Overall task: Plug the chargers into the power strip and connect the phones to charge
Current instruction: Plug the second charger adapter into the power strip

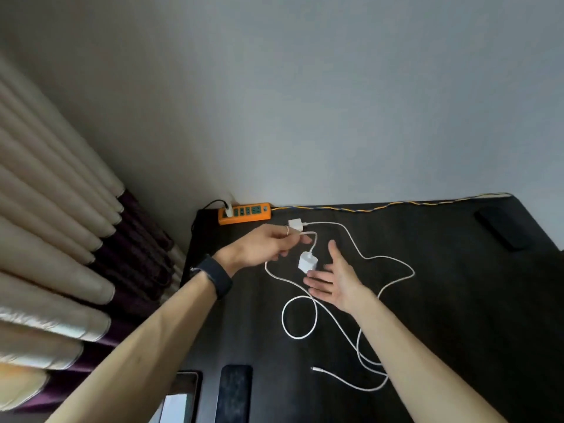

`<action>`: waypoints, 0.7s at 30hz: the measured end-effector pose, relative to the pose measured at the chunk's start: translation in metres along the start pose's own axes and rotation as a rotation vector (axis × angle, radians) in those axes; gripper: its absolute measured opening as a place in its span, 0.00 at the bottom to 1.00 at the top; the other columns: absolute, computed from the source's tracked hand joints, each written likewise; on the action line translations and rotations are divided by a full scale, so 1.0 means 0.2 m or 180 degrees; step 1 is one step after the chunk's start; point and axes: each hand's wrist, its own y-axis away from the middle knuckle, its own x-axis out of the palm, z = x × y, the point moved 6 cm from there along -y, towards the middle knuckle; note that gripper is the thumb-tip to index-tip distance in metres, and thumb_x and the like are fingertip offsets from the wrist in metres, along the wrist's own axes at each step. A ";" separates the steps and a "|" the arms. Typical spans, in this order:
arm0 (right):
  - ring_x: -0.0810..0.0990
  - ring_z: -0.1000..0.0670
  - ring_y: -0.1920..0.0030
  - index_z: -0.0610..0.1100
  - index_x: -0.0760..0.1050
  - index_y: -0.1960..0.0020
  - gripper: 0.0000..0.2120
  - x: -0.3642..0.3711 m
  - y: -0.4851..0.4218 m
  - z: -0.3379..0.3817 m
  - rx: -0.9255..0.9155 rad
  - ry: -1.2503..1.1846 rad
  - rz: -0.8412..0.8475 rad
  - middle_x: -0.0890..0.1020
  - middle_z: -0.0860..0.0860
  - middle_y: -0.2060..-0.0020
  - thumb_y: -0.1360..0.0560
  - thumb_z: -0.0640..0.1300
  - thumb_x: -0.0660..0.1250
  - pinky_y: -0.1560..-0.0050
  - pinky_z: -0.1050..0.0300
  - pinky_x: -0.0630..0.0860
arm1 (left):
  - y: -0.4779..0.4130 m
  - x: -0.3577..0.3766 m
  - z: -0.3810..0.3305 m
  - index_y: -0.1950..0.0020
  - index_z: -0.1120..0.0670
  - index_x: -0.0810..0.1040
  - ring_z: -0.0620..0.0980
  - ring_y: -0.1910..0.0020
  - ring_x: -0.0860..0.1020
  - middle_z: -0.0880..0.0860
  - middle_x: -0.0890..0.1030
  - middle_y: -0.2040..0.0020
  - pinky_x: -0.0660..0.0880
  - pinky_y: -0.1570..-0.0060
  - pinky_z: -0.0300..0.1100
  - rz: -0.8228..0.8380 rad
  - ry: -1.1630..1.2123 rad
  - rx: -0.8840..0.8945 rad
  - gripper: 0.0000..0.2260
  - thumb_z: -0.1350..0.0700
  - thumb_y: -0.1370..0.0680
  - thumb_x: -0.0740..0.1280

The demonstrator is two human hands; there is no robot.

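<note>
An orange power strip (244,212) lies at the table's far left corner with one white plug in its left socket. My left hand (268,245) pinches a white cable near its end, and a white charger block (307,261) dangles from it. My right hand (332,276) is open, palm up, just below and right of that block. A second white charger block (295,224) rests on the table behind my left hand. White cables (360,300) loop across the dark table, with a loose connector end (314,369) near the front. A dark phone (235,392) lies at the front edge.
The black table (457,315) meets a grey wall. Another dark phone (502,228) lies at the far right. A device with a bright screen (180,398) sits at the front left edge. Beige and purple curtains (61,239) hang on the left. A braided cord (381,206) runs along the back.
</note>
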 end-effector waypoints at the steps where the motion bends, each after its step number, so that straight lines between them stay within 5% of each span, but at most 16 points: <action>1: 0.85 0.40 0.47 0.46 0.70 0.47 0.23 0.06 0.00 -0.02 0.0087 -0.0257 0.0055 0.81 0.38 0.45 0.24 0.66 0.64 0.50 0.45 0.83 | 0.06 0.00 -0.04 0.41 0.46 0.83 0.44 0.60 0.72 0.43 0.76 0.63 0.70 0.59 0.39 0.0112 -0.0058 0.0050 0.12 0.49 0.17 0.61; 5: 0.84 0.44 0.52 0.40 0.76 0.42 0.09 0.15 0.02 -0.07 -0.0076 -0.0787 -0.0214 0.81 0.38 0.46 0.20 0.43 0.67 0.70 0.56 0.82 | 0.32 0.03 -0.07 0.43 0.46 0.84 0.44 0.59 0.73 0.48 0.78 0.59 0.73 0.57 0.37 0.0464 -0.0357 0.0004 0.10 0.52 0.18 0.64; 9: 0.76 0.50 0.66 0.34 0.76 0.43 0.10 0.18 0.12 -0.09 -0.0403 -0.0533 -0.0274 0.79 0.41 0.61 0.23 0.28 0.62 0.76 0.63 0.77 | 0.52 0.06 0.13 0.43 0.49 0.84 0.45 0.62 0.75 0.48 0.80 0.61 0.70 0.63 0.35 0.0616 -0.0467 -0.0575 0.12 0.51 0.24 0.68; 14: 0.70 0.54 0.73 0.51 0.75 0.44 0.13 0.20 0.29 -0.12 -0.1115 0.0517 0.0010 0.86 0.50 0.50 0.21 0.35 0.65 0.73 0.60 0.65 | 0.59 0.03 0.36 0.33 0.54 0.75 0.46 0.56 0.76 0.49 0.80 0.48 0.69 0.66 0.38 -0.0594 0.0096 -0.1003 0.19 0.48 0.22 0.68; 19: 0.77 0.51 0.69 0.47 0.72 0.38 0.09 0.23 0.43 -0.26 -0.1673 0.0942 0.0448 0.86 0.52 0.46 0.17 0.40 0.62 0.69 0.59 0.69 | 0.59 0.13 0.35 0.31 0.53 0.74 0.44 0.42 0.78 0.48 0.80 0.40 0.74 0.55 0.37 -0.1177 0.1163 -0.0795 0.26 0.42 0.24 0.70; 21: 0.78 0.51 0.68 0.46 0.73 0.39 0.08 0.26 0.47 -0.31 -0.1803 0.1151 0.0517 0.86 0.53 0.46 0.17 0.40 0.63 0.69 0.59 0.69 | 0.58 0.17 0.31 0.34 0.57 0.77 0.36 0.49 0.80 0.48 0.82 0.43 0.73 0.57 0.31 -0.1266 0.1298 -0.0582 0.23 0.46 0.24 0.71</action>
